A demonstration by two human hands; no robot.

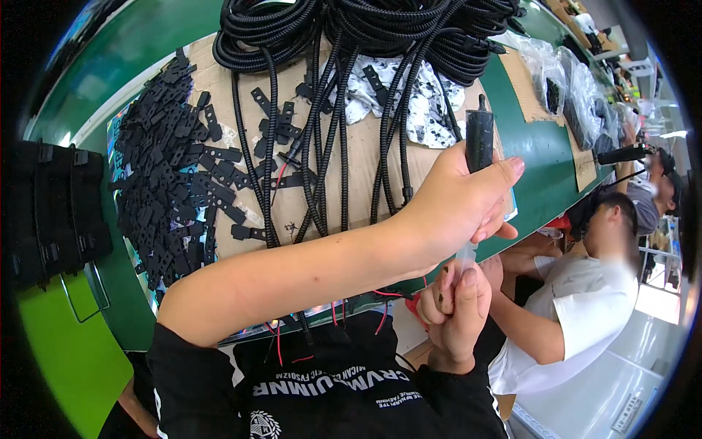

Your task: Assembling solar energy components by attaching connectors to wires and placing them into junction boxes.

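Observation:
My left arm reaches across the table to the right, and my left hand (468, 194) is closed around a black cylinder (479, 139) with a narrow stub on top. Below that fist, a translucent tapered piece (465, 256) shows; the fingers hide whether it joins the cylinder. The fingers of my right hand (461, 311) are closed on this translucent piece, close in front of my body at the table's edge. Several black corrugated cable tubes (344, 168) hang down the table beyond my left forearm, with red and black wire ends (278, 344) showing below it.
Large coils of black corrugated tubing (267, 33) lie at the far side. A heap of small black brackets (164, 168) covers the left of the cardboard (219, 66). Black cases (55, 212) stand at far left. A co-worker (578, 307) sits close on the right, near plastic bags (578, 95).

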